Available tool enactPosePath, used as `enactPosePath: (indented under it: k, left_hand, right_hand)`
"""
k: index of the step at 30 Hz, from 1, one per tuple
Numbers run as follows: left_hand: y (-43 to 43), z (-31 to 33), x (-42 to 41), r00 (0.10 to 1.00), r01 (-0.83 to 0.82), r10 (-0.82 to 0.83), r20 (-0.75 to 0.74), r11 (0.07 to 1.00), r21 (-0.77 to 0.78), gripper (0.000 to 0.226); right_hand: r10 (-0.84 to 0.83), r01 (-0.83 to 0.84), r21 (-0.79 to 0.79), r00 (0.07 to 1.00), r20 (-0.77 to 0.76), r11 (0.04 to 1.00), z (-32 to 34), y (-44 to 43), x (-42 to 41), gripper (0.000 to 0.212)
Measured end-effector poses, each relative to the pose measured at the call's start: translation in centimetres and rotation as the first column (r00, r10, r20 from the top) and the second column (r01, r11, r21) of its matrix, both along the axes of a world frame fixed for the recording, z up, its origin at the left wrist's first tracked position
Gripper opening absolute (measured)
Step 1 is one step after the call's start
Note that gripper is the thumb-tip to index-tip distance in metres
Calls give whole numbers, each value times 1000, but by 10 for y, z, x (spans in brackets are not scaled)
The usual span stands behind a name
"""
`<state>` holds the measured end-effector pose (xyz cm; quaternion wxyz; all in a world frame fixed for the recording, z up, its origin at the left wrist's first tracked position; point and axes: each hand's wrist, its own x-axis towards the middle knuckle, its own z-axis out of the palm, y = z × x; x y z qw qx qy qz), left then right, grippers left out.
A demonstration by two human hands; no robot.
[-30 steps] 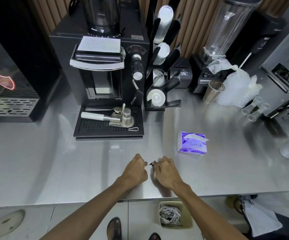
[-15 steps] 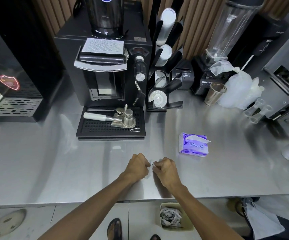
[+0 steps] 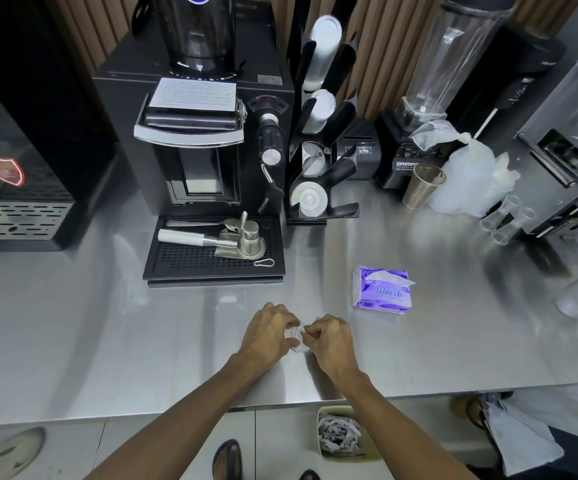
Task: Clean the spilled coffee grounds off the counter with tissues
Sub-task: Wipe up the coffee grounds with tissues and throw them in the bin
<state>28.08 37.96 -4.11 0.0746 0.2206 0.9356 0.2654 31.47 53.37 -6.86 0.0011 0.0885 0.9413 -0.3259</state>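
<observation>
Below the fingers, past the near edge of the steel desk (image 3: 73, 341), a small bin (image 3: 339, 433) on the floor holds crumpled, stained paper. Up and to the right of the fingers a purple tissue pack (image 3: 381, 289) lies flat on the desk, one white sheet poking from its slot. Farther beyond, on the black drip tray (image 3: 211, 268) under the coffee machine (image 3: 194, 140), a portafilter (image 3: 208, 239) and a small metal pitcher (image 3: 249, 235) lie together; a ribbed steel cup (image 3: 422, 187) stands well to the right, contents not visible. Both forearms reach forward from the bottom edge and converge mid-desk, backs of the hands up. The left hand (image 3: 267, 336) and right hand (image 3: 332, 341) meet knuckle to knuckle, fingers curled and pinching a small wad of white tissue (image 3: 296, 336) between them — it sits just at the desk surface, too bunched to show any long axis. No loose grounds can be made out around the hands.
</observation>
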Motion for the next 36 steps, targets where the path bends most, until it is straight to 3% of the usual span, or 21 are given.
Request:
enactPosePath:
  k: [10,15,24,29,36]
  left_hand:
    - [-9,-12,-2,983,149,-146,-110,989,21,27]
    - [-11,-17,-4,982,125,-119,-144,992,32,29]
    - [-14,-18,-10,981,145,-129,-143,984,107,25]
    - [-13,-12,-6,987,111,-90,-132,980,163,27]
    - [-15,-14,-4,998,39,-31,-61,988,149,29]
  right_hand:
    - [110,-109,32,993,-35,994,-4,6,-4,34]
    - [216,-217,17,975,58,976,4,14,6,42]
    - [311,-312,-14,949,-47,950,15,23,-8,45]
    - [408,-405,59,912,-49,912,17,24,-11,35]
    - [417,-403,154,907,-67,902,12,23,-10,29]
